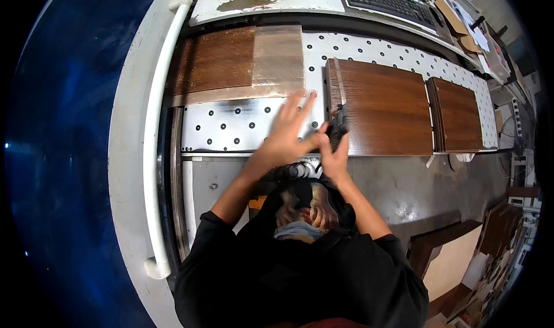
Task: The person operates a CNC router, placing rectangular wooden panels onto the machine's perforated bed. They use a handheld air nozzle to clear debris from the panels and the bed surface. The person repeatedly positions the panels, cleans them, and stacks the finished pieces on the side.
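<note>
My right hand [336,158] grips a black air blow gun [338,123], whose thin pale nozzle reaches along the left edge of a dark brown wood-grain panel [384,109]. Beside it my left hand [284,136] is spread, palm down and somewhat blurred by motion. Its thumb comes close to the blow gun; whether they touch I cannot tell. A black coiled hose [300,169] shows below my hands, in front of my body. The panel lies on a white table [222,123] dotted with black round studs.
A dusty brown board [213,62] with a paler border lies at the table's far left. Smaller brown panels [459,114] are stacked on the right. A white rail [157,137] runs along the left. A keyboard [389,5] sits on the back ledge; boards [453,259] lean lower right.
</note>
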Demonstrator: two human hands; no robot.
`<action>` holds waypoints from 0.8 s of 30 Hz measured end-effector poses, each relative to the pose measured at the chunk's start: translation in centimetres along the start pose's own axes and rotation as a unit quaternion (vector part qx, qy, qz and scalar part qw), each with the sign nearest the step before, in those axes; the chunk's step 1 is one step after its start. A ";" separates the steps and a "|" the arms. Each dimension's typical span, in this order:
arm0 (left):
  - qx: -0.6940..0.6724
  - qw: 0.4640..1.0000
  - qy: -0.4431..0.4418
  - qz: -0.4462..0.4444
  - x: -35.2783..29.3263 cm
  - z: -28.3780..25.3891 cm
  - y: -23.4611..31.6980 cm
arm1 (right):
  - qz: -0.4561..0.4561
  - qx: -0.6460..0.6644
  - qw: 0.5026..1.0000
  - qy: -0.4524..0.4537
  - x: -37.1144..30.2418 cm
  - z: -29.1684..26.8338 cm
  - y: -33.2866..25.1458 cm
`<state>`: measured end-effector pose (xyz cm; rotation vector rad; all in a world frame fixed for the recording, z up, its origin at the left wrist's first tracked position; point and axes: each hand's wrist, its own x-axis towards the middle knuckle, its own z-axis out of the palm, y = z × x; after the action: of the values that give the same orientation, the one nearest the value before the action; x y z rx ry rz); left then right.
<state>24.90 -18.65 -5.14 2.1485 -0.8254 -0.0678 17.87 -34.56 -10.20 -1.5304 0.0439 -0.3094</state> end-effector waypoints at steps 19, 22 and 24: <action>0.351 0.873 0.197 -0.274 -2.0 -3.7 -24.8 | 0.294 0.002 0.939 -0.177 1.6 -2.4 -5.0; 0.359 0.873 0.212 -0.253 -4.0 -0.5 -21.1 | 0.292 -0.040 0.933 -0.209 2.6 -2.0 -4.2; 0.341 0.884 0.213 -0.237 -5.3 1.6 -17.9 | 0.298 -0.062 0.932 -0.195 2.8 -1.5 -4.6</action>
<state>29.84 -8.60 -20.12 2.8318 -0.0292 0.5011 19.48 -36.67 -5.25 -1.5999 0.2132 0.4917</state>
